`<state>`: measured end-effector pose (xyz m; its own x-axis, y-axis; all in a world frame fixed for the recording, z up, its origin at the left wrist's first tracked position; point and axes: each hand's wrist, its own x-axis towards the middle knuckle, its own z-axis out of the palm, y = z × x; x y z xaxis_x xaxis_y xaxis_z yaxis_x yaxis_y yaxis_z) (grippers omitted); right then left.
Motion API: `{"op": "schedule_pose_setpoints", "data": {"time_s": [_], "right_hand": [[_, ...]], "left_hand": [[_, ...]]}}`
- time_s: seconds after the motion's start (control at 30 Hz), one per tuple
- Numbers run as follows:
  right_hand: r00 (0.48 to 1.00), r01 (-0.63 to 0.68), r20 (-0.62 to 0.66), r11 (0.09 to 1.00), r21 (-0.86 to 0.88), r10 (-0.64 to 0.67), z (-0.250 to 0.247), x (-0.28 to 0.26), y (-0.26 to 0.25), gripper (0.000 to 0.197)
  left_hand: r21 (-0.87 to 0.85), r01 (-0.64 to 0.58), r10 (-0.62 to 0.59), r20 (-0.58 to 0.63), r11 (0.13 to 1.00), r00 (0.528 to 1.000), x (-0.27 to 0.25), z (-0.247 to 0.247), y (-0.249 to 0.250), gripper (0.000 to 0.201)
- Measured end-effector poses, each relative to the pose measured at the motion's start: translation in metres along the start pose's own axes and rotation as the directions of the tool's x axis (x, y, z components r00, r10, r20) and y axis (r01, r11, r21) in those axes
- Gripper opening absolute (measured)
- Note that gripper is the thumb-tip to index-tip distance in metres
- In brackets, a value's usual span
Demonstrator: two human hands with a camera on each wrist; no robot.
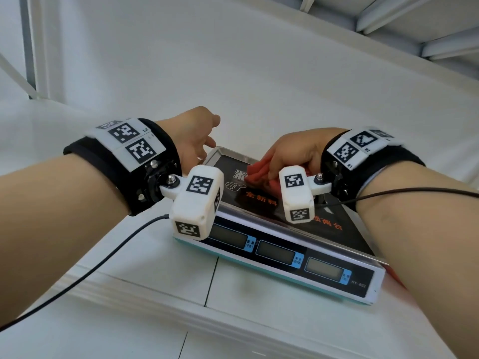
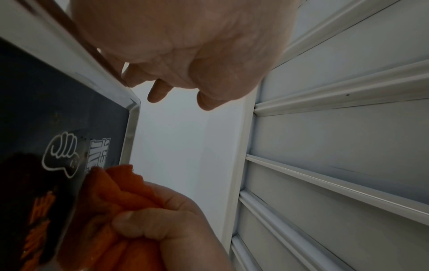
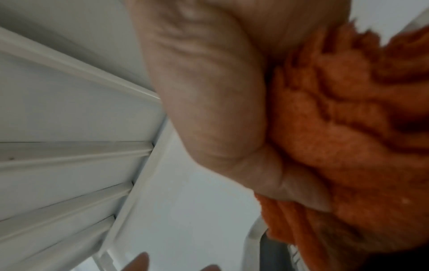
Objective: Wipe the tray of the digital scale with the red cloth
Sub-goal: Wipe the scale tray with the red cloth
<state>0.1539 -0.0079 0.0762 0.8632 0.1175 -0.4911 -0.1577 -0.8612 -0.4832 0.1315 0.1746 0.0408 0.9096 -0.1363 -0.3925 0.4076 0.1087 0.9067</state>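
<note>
The digital scale (image 1: 285, 252) stands on a white table, its metal tray (image 1: 234, 152) covered by a dark printed sticker. My right hand (image 1: 287, 156) grips the bunched red cloth (image 1: 255, 174) and holds it down on the far part of the tray. In the right wrist view the cloth (image 3: 336, 146) fills the palm, the thumb (image 3: 290, 187) curled over it. My left hand (image 1: 197, 138) sits at the tray's far left corner. In the left wrist view its thumb touches the tray rim (image 2: 132, 124) and its fingers (image 2: 157, 93) hang loosely curled past the corner, holding nothing.
White framing rails (image 1: 388, 16) run behind and right of the table (image 1: 129, 255). A black cable (image 1: 90, 275) trails from the left wrist over the table, and another cable (image 1: 414, 190) runs off to the right. The scale's display panel faces me, near the table's front edge.
</note>
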Motion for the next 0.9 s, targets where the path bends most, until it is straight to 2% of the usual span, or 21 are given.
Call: {"op": "schedule_pose_setpoints", "data": {"time_s": [0.07, 0.17, 0.27, 0.4, 0.53, 0.57, 0.7, 0.9], "right_hand": [[0.995, -0.031, -0.100, 0.999, -0.036, 0.027, -0.004, 0.008, 0.002, 0.064], [0.980, -0.043, -0.199, 0.986, -0.162, 0.010, 0.000, 0.019, 0.003, 0.030], [0.977, -0.027, -0.214, 0.989, -0.148, -0.005, 0.009, 0.024, -0.005, 0.019], [0.980, 0.040, -0.170, 0.946, -0.322, -0.099, 0.022, 0.015, -0.017, 0.031], [0.997, 0.076, -0.014, 0.993, -0.095, -0.077, 0.014, 0.002, -0.014, 0.037], [0.998, 0.061, -0.016, 0.997, -0.046, -0.062, 0.011, 0.002, -0.014, 0.037], [0.975, 0.056, -0.216, 0.998, -0.022, -0.059, 0.009, 0.015, -0.011, 0.038], [0.965, 0.100, -0.199, 0.941, -0.322, -0.171, 0.027, 0.023, -0.019, 0.039]], "left_hand": [[-0.006, -0.010, 0.009, -0.005, 1.000, 1.000, -0.001, 0.000, 0.000, 0.060], [-0.014, -0.021, 0.021, -0.004, 1.000, 1.000, -0.002, -0.001, -0.001, 0.060], [-0.034, -0.024, 0.024, 0.004, 0.999, 1.000, -0.001, -0.002, -0.002, 0.060], [-0.030, -0.017, 0.017, -0.002, 0.999, 1.000, 0.005, -0.001, -0.001, 0.062], [-0.023, -0.022, 0.022, 0.003, 0.999, 1.000, 0.005, 0.001, -0.001, 0.063], [-0.015, -0.021, 0.022, 0.005, 1.000, 1.000, 0.005, 0.000, -0.001, 0.064], [0.022, 0.003, -0.003, 0.026, 1.000, 1.000, 0.006, -0.010, -0.004, 0.059], [-0.006, 0.023, -0.022, 0.074, 1.000, 0.997, 0.008, -0.019, -0.005, 0.068]]}}
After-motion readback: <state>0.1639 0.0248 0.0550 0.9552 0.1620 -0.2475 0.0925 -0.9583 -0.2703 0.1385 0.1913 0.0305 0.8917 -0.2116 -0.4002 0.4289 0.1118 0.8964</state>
